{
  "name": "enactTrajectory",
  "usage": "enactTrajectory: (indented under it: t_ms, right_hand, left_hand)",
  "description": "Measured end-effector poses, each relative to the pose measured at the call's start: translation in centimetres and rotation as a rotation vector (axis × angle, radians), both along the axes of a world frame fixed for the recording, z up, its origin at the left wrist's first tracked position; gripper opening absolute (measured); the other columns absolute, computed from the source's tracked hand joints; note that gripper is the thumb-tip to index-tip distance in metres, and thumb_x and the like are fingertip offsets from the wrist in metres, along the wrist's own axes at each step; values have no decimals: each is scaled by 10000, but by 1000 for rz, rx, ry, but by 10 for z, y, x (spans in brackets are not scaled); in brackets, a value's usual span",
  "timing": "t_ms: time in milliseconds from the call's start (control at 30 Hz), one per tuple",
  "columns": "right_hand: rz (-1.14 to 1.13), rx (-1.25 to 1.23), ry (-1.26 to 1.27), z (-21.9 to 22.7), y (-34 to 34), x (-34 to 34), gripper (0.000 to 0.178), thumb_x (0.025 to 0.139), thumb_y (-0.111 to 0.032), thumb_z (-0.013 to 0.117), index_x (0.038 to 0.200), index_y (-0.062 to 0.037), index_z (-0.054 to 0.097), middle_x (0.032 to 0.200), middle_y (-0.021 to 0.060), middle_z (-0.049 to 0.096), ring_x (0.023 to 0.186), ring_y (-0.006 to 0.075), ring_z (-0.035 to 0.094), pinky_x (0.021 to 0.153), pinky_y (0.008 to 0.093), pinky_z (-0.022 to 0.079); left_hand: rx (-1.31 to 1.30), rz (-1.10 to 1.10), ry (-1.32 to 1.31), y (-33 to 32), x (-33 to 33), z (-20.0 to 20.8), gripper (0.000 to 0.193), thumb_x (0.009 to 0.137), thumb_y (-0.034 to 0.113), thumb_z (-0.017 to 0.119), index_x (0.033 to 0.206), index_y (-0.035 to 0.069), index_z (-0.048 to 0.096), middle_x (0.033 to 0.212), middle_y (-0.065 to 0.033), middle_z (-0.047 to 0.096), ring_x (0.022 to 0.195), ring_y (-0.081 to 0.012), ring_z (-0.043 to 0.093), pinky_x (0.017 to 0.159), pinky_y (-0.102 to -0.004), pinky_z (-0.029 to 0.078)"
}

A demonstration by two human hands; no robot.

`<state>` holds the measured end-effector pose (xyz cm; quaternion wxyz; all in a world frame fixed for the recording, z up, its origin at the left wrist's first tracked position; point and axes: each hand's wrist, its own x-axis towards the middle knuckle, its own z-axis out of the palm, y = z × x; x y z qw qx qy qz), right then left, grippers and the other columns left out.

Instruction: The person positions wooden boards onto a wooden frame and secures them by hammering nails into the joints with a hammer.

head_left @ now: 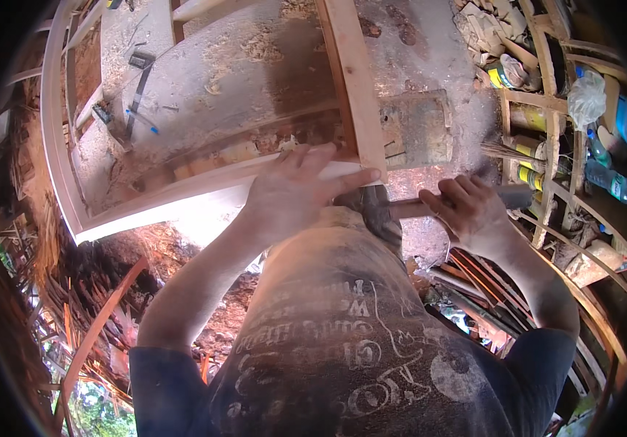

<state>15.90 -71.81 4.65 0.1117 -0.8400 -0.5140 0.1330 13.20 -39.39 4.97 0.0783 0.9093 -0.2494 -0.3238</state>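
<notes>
A pale wooden frame (131, 211) lies across the work surface in front of me, its near rail running up to an upright wooden bar (361, 80). My left hand (291, 182) holds the near rail close to that joint, fingers over it and thumb stretched right to the bar's end. To the right, my right hand (466, 207) is wrapped around the shaft of a hammer-like tool (408, 210). The tool lies crosswise, its dark thicker end (515, 197) sticking out past my fist. Its other end is hard to make out against dark cloth near my waist.
Wood shavings (262, 49) and a dark square-like tool (138, 80) lie on the dusty work surface (204, 87). At the right, a slatted wooden rack (539, 102) holds bottles (608, 178) and a plastic bag (586, 98). Splintered strips (102, 320) stand at lower left.
</notes>
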Motion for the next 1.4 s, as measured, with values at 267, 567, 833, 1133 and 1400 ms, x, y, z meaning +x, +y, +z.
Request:
enactTrajectory:
  t_ms: [267, 567, 833, 1133, 1400]
  right_hand:
    - [-63, -26, 68, -4, -12, -7, 395, 764, -142, 758, 1149, -83, 692, 887, 61, 577, 781, 197, 602, 674, 362, 522]
    - [-882, 129, 776, 0, -53, -59, 215, 989, -174, 617, 1108, 5, 630, 779, 126, 584, 662, 207, 633, 608, 391, 494]
    - [-1460, 772, 1383, -4, -31, -29, 285, 1079, -257, 516, 1253, -33, 544, 805, 25, 565, 583, 68, 513, 468, 217, 416]
    - [-1600, 617, 1136, 24, -71, -37, 304, 1074, -343, 526, 1182, -61, 563, 729, -13, 523, 513, 46, 445, 427, 204, 381]
    - [-1446, 1051, 372, 10, -108, -34, 287, 1086, -339, 496, 1187, -76, 554, 753, -45, 475, 581, 56, 434, 478, 219, 362]
  left_hand:
    - [-94, -29, -97, 5, -1, -7, 841, 850, 179, 681, 1539, 516, 336, 1465, -187, 474, 1336, -390, 508, 1093, -444, 484]
    - [-115, -25, -123, 6, 0, -6, 737, 919, 162, 591, 1533, 509, 375, 1502, -194, 471, 1342, -425, 528, 1104, -474, 490]
    - [-128, -69, -326, 7, -5, -18, 608, 848, 467, 689, 1437, 417, 543, 1303, -192, 602, 1197, -379, 599, 1020, -463, 528]
    - [-183, -22, -332, 4, -4, -21, 519, 864, 435, 704, 1372, 387, 610, 1236, -140, 639, 1147, -346, 623, 1013, -455, 531]
    - [-169, -49, -327, 3, -4, -18, 571, 812, 397, 747, 1368, 395, 619, 1254, -145, 638, 1203, -356, 605, 1019, -465, 533]
